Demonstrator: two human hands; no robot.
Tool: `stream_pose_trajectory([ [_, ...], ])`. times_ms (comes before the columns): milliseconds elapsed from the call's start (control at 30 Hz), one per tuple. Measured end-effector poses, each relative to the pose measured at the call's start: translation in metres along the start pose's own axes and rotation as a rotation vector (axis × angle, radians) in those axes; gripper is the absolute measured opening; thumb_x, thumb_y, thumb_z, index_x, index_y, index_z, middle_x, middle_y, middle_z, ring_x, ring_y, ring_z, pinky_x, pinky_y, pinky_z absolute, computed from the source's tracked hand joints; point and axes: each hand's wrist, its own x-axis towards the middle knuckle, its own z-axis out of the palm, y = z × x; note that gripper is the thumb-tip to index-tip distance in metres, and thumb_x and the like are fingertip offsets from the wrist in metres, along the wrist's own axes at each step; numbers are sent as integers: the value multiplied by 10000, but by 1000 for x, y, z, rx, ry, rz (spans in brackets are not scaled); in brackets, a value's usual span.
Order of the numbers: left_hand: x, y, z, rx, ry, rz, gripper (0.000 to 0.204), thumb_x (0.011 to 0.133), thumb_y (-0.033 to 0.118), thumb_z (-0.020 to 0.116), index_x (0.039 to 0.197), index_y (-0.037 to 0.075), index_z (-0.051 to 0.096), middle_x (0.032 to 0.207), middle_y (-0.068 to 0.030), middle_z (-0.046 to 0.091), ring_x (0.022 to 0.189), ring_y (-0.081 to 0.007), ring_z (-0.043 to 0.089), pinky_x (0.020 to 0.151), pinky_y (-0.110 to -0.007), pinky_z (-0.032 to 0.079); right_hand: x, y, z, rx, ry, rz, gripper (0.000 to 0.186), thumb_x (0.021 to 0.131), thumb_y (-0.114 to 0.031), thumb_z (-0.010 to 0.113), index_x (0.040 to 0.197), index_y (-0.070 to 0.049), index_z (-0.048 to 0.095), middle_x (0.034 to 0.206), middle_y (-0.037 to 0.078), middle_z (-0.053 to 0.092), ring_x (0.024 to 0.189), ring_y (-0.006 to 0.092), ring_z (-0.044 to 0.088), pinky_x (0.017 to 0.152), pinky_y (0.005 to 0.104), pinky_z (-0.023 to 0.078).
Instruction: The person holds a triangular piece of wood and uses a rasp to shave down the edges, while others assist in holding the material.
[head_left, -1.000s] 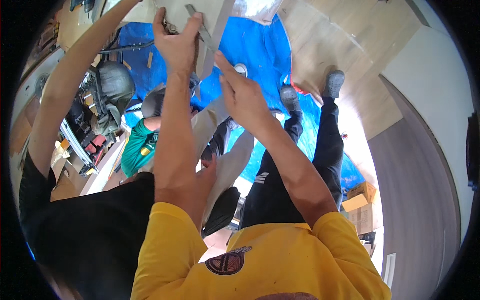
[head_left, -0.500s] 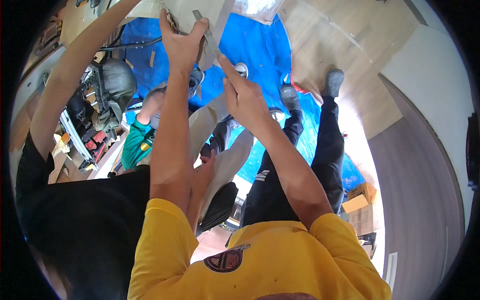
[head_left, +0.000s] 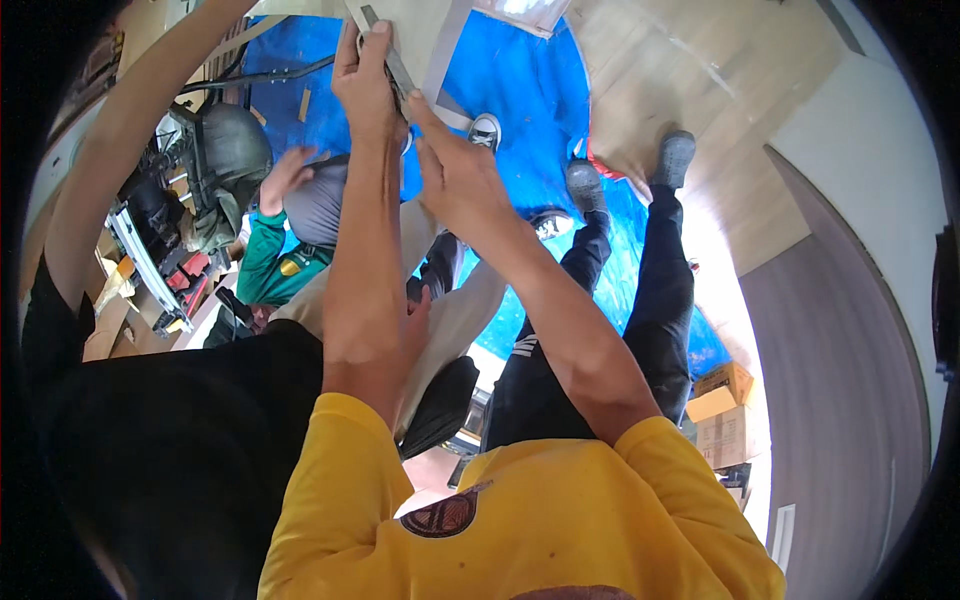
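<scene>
At the top of the head view, a narrow flat grey metal strip (head_left: 388,52) lies slanted across the edge of a pale panel (head_left: 415,35). My right hand (head_left: 462,180) is closed on the strip's near end, index finger stretched along it; its grip end is hidden. My left hand (head_left: 368,100) is at the panel's edge, thumb tip against the strip's far part and a finger curled to the left. What lies between its finger and thumb cannot be made out.
A person in black (head_left: 180,460) stands close on my left, an arm reaching up past the panel. Beyond, a person in a green sleeve (head_left: 270,250) is low down. Blue sheeting (head_left: 520,90) covers the floor. Cardboard boxes (head_left: 722,430) stand right; a backpack (head_left: 230,150) and tools lie left.
Both my hands and the metal strip have shifted upward; my right hand also moved left. My left finger and thumb are closer together. The green-sleeved person's hand has come up into view.
</scene>
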Motion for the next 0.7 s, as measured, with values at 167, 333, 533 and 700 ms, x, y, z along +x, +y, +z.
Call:
stream_pose_trajectory([
  [167,-13,11,-12,157,-66,35,582,856,232,827,1306,-64,605,1073,-88,702,899,-139,672,760,-271,548,-30,1,-17,-36,-44,19,496,985,-37,555,1477,-51,489,1167,317,656,985,403,708,821,416,559],
  [333,-29,33,-11,442,-37,-114,500,821,308,864,1084,-93,720,889,-103,730,735,-135,683,646,-283,564,-37,8,-7,-26,-11,65,542,968,-16,568,1499,-54,463,1080,299,682,843,370,713,751,414,554],
  [533,-25,46,-17,519,-79,-232,506,823,340,857,1043,-98,734,825,-119,727,705,-152,694,609,-301,603,-37,-1,-11,-15,-16,63,557,956,13,566,1500,-61,473,977,287,684,786,324,720,722,379,552],
  [700,-29,39,-20,514,-49,-169,435,872,324,812,969,-95,748,782,-106,715,701,-157,697,585,-302,609,-38,2,-9,-25,-87,90,625,932,1,596,1526,-66,412,1038,269,685,864,408,689,740,478,545],
])
